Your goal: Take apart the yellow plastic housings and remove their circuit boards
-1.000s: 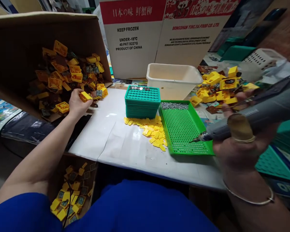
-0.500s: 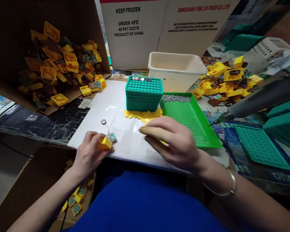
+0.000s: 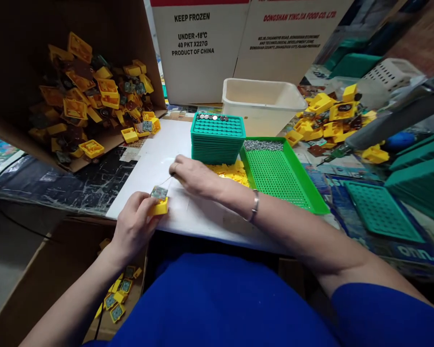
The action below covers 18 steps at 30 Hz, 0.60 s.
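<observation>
My left hand [image 3: 134,222] is closed around a small yellow plastic case [image 3: 160,206] at the front left of the white work surface. A grey-green circuit piece [image 3: 159,192] sits at the case's upper edge, beside my left fingertips. Thin wires [image 3: 165,181] run from it up to my right hand [image 3: 192,176], whose fingers are pinched together. They grip the small round speaker at the wire end, mostly hidden by the fingers. Behind my right hand lies a pile of small yellow pieces [image 3: 235,172], in front of a stack of teal trays [image 3: 217,144] with several small metal discs on top.
A green perforated tray [image 3: 278,173] with small metal parts stands right of the stack, a cream tub [image 3: 260,101] behind it. A carton [image 3: 155,58] of yellow cases opens at left. An electric screwdriver [image 3: 369,130] reaches in from the right, above a flat teal tray [image 3: 383,212].
My right hand has moved left across the work surface and taken hold of the round speaker, which lay on the surface before. The circuit piece has been drawn up against the yellow case.
</observation>
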Motion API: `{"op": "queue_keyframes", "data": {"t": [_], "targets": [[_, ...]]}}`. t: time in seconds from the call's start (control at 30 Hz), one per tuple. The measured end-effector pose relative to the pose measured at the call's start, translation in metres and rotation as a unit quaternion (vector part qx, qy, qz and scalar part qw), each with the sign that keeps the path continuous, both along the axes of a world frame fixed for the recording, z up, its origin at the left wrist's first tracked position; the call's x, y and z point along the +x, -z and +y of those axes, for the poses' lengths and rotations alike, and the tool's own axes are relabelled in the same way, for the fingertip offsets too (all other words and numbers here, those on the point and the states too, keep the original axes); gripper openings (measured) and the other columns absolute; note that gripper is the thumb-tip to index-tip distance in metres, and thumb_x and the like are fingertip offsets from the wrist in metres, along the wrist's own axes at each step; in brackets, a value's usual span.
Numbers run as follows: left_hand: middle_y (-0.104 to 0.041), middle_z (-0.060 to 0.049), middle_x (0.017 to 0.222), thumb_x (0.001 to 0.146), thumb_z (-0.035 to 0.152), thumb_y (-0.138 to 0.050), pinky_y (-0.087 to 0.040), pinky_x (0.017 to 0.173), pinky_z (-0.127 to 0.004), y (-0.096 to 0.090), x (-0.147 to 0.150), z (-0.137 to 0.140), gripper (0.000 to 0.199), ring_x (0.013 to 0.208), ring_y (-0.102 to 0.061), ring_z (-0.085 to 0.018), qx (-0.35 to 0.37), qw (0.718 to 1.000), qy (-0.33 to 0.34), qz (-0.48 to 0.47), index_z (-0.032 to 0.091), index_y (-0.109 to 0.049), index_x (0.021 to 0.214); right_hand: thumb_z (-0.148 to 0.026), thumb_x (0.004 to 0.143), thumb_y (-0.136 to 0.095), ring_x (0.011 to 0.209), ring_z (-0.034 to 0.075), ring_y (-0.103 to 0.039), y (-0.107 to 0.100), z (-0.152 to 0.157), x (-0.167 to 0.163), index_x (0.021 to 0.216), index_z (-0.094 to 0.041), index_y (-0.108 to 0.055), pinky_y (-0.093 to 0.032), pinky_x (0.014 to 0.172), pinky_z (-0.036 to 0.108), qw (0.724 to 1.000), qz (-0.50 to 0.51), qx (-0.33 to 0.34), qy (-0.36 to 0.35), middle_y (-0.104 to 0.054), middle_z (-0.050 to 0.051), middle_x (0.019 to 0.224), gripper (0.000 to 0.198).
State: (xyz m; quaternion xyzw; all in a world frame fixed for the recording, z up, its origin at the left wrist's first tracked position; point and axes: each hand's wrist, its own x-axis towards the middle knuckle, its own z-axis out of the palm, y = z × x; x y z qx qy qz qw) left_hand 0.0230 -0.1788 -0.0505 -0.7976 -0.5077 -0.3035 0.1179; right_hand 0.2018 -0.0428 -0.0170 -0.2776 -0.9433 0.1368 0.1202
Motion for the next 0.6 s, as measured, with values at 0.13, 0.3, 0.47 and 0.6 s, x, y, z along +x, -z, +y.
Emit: {"op": "queue_keyframes", "data": {"t": [0.13,0.3,0.47,0.6], "targets": [[-0.060,-0.011,0.094,0.088,0.022,-0.063,-0.052,0.069,-0.032,0.007,0.030,0.008,0.021,0.081,-0.060,-0.023,0.039,0.999,-0.002,0.034,0.016,-0.056,0.107,-0.018,0.095,-0.049,0.092,0.015,-0.061,-0.014,-0.029,0.056,0.111,-0.013,-0.061,-0.046,0.084,0.029,0.973,0.163,-0.117,0.110,-0.068,0.008,0.106,0.021],[-0.060,-0.012,0.097,0.086,0.025,-0.066,-0.053,0.070,-0.034,0.011,0.056,-0.006,0.027,0.081,-0.061,-0.023,-0.025,0.997,0.070,0.008,0.016,-0.057,0.110,-0.018,0.090,-0.055,0.073,0.014,-0.061,0.005,-0.071,0.096,0.110,-0.013,-0.059,-0.043,0.069,0.027,0.956,0.044,-0.228,0.178,-0.069,0.004,0.082,0.020],[-0.056,-0.014,0.112,0.085,0.028,-0.067,-0.054,0.079,-0.035,-0.002,0.041,-0.005,0.036,0.101,-0.060,-0.026,-0.108,0.990,0.047,-0.071,0.016,-0.054,0.116,-0.029,0.096,-0.049,0.088,0.023,-0.066,0.023,-0.089,0.099,0.111,-0.013,-0.062,-0.043,0.073,0.031,0.959,-0.091,-0.125,0.238,-0.071,0.012,0.100,0.026],[-0.061,-0.013,0.109,0.088,0.036,-0.063,-0.051,0.083,-0.039,-0.012,0.033,0.006,0.048,0.098,-0.060,-0.026,-0.188,0.979,0.082,-0.022,0.014,-0.050,0.129,-0.033,0.099,-0.044,0.091,0.024,-0.067,0.024,-0.090,0.098,0.100,-0.013,-0.068,-0.044,0.073,0.032,0.967,-0.129,-0.083,0.204,-0.069,0.013,0.100,0.031]]}}
